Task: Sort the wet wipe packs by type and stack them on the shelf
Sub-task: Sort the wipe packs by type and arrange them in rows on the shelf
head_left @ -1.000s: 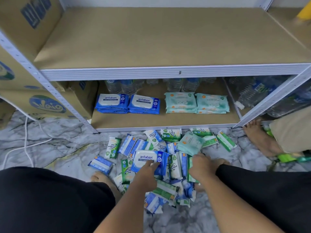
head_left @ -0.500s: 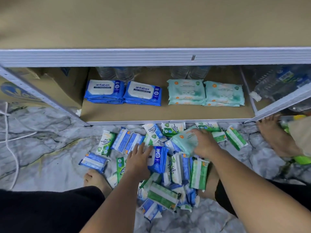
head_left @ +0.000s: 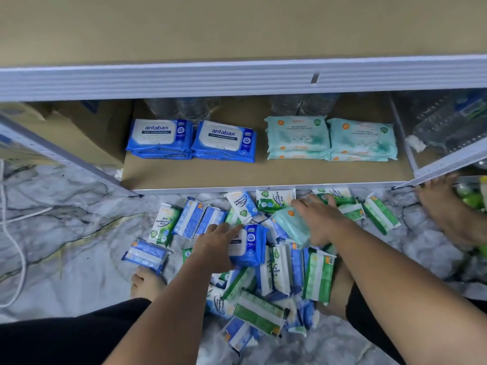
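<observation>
blue stacks point(head_left: 160, 138): 2 | teal stacks point(head_left: 297, 135): 2 | hands point(head_left: 216, 246): 2

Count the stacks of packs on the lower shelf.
4. The left blue stack and right blue stack sit on the shelf's left half, the left teal stack and right teal stack on its right. Bottles behind may hide more.
</observation>
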Motion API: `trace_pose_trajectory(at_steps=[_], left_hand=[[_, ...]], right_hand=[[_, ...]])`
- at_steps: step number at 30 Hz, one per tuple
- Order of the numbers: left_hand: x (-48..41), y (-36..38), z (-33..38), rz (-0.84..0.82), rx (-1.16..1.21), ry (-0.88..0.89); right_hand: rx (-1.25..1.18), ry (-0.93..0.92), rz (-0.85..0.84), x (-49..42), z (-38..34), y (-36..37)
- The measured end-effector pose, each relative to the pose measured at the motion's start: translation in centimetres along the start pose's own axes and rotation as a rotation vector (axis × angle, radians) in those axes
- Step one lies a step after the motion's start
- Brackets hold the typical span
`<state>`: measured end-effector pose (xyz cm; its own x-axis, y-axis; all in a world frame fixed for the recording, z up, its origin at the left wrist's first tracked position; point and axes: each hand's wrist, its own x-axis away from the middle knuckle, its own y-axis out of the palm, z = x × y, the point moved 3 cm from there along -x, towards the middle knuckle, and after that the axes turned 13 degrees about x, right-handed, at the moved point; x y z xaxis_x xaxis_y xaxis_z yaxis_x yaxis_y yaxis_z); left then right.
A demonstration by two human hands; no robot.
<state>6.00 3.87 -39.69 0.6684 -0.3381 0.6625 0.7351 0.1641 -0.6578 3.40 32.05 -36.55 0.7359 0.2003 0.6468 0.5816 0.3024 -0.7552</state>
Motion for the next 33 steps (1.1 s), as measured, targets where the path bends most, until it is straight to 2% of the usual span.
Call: trace_pose_trajectory(at_steps=[5,13,24,33], left_hand=[[1.7,-0.5,0.8,0.087,0.022,-0.037],[7.1,-4.2,2.3,0.216,-0.017,-0.087],[12.3,-12.7,6.3,0.419,-0.22,0.09],[13.0,-19.1,8.9,0.547,-0.259,0.186]], right_hand=[[-0.048,0.123,0.062,2.8,-0.4,-1.3],[-0.088,0.213,0.144,9.1,-0.9,-4.3],[-0.062,0.176,0.241,17.2,-0.6,-12.3],[0.027,0.208,0.314,18.2,1.4,-17.8]])
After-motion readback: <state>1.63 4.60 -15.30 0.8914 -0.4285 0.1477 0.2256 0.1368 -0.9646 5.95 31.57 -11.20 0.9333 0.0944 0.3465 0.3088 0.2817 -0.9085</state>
